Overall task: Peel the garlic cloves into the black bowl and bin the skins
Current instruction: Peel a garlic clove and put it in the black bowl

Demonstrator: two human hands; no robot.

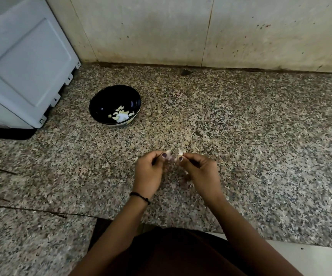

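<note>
Pale blurred garlic is pinched between left hand and right hand.

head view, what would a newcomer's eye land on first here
First, the left grip and right grip, low in the centre, both pinching a garlic clove over the speckled granite counter. Next, the black bowl further back on the left, with pale peeled cloves in its bottom. A big white appliance fills the upper left corner beside it.
</note>
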